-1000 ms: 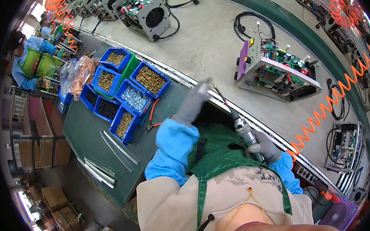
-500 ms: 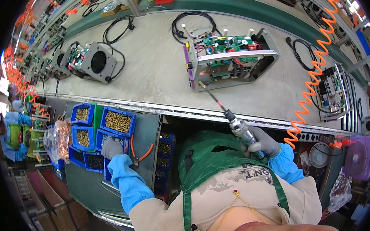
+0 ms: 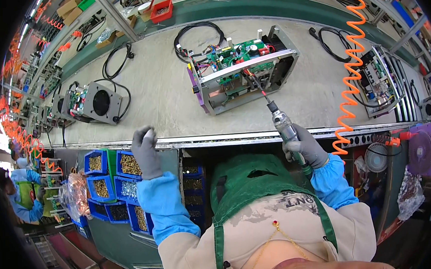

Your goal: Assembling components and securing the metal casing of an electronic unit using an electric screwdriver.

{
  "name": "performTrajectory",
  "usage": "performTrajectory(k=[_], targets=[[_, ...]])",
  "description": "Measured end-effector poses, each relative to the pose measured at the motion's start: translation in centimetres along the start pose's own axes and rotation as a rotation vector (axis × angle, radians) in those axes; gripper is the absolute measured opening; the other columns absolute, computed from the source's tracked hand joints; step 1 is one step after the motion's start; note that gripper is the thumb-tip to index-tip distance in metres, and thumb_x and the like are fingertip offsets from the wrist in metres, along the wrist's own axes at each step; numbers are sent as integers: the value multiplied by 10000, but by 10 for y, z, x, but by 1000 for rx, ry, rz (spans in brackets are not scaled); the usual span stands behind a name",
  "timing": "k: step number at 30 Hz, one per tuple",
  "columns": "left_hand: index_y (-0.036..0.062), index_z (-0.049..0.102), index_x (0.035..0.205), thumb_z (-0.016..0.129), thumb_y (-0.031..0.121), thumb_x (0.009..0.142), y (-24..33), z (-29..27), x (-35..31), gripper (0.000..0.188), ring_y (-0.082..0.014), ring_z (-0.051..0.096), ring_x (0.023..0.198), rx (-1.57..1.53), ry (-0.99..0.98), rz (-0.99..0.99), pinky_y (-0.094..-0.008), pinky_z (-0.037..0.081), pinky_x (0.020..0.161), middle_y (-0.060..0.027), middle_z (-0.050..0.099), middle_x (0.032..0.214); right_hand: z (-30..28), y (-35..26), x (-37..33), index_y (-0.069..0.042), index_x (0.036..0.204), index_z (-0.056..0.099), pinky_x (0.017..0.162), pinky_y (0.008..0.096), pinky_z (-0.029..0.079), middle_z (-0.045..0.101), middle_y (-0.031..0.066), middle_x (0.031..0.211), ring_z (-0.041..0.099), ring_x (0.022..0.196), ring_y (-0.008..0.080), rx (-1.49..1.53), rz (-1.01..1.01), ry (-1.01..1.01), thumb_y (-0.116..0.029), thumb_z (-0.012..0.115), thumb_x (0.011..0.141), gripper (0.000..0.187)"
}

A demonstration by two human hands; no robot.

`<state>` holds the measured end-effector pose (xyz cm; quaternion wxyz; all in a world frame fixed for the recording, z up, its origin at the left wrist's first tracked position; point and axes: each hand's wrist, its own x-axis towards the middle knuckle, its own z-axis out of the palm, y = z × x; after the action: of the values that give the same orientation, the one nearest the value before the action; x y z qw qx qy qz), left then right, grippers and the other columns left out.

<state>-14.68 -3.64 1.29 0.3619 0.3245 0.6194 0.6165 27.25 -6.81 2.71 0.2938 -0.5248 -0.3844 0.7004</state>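
Blue bins [image 3: 95, 173] hold brass-coloured and silvery fasteners [image 3: 130, 165] (right hand [image 3: 307, 147] gripping a power screwdriver [image 3: 285, 126]; left hand [image 3: 146, 152] curled, contents unclear).

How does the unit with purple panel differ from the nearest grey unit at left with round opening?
The purple-panelled unit shows its open side here; the left unit shows a grey plate with a round black opening. The screwdriver in the right hand points at the purple-panelled unit, while no tool is at the left unit. Both stand on the grey bench top, green circuit boards exposed.
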Motion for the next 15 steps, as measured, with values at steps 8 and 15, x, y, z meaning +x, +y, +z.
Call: performTrajectory(k=[8,15], targets=[[-4,640,965,549,16,818,41,110,2,173,-108,577,809,42,-502,178,-248,476,738,-43,627,887,1,-5,0,-2,1105,486,505,295,498,568,88,747,585,559,154,-71,-11,44,-172,658,671,497],[85,665,943,560,43,823,51,215,11,166,-270,622,810,380,-750,829,-361,503,727,-104,639,898,21,-2,-15,-98,1217,458,511,326,519,590,105,785,599,588,158,659,40,-246,-310,607,789,500]])
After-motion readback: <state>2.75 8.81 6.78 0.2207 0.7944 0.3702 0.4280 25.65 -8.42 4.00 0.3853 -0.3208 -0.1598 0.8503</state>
